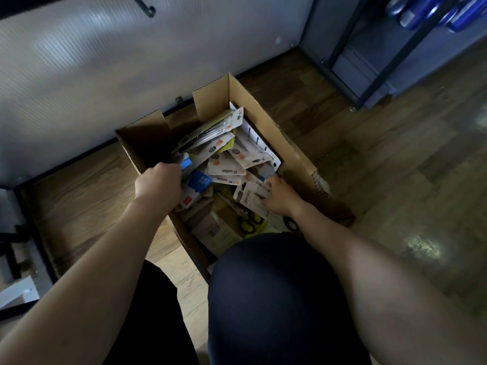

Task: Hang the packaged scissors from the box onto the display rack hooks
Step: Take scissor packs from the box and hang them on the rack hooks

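One cardboard box (266, 127) sits open on the wooden floor (369, 159), flaps up, and it's heaped with packaged scissors (226, 164), too many and too jumbled to count, well over a dozen cards overlapping at all angles. Most are white backing cards with orange marks and small print; a few near the far end are yellow-green, and near the bottom a pair with yellow-and-black handles (249, 223) shows through. Two hands are in the box. The left hand (158, 184), at the box's left wall, has its fingers clenched around a pack with a bright blue edge (186, 164). The right hand (280, 198), on the near right side, has its fingers curled onto a white card (250, 196), thumb on top, grasping it. One bare metal hook (146, 7) juts out at the far top left, above the pale panel (131, 61). A dark-clad knee (271, 285) fills the near foreground.
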The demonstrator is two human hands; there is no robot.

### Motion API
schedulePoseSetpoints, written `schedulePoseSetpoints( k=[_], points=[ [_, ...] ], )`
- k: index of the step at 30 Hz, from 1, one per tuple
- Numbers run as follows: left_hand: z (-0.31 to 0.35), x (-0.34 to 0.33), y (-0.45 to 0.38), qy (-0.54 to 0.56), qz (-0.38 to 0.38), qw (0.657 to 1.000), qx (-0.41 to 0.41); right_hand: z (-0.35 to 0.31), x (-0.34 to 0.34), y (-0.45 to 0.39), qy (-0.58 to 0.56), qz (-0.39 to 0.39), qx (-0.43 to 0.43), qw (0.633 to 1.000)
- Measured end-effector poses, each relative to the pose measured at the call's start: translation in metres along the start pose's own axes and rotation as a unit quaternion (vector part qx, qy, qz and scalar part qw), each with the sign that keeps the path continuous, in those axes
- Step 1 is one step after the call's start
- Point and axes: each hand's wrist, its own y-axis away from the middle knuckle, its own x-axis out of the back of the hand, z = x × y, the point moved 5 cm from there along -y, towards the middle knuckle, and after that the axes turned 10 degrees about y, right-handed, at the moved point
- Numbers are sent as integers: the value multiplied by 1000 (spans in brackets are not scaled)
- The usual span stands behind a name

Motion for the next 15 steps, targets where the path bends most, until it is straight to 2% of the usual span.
schedulePoseSetpoints(
  k=[6,10,15],
  points=[
    [1,-1,2,-5,0,1000,-8,-38,4,-6,169,6,96,981],
    [-4,0,8,-6,5,1000,-6,-48,1,-14,157,-9,78,984],
    [0,-1,10,-45,3,999,-2,-56,9,-13,221,37,75,972]
  ],
)
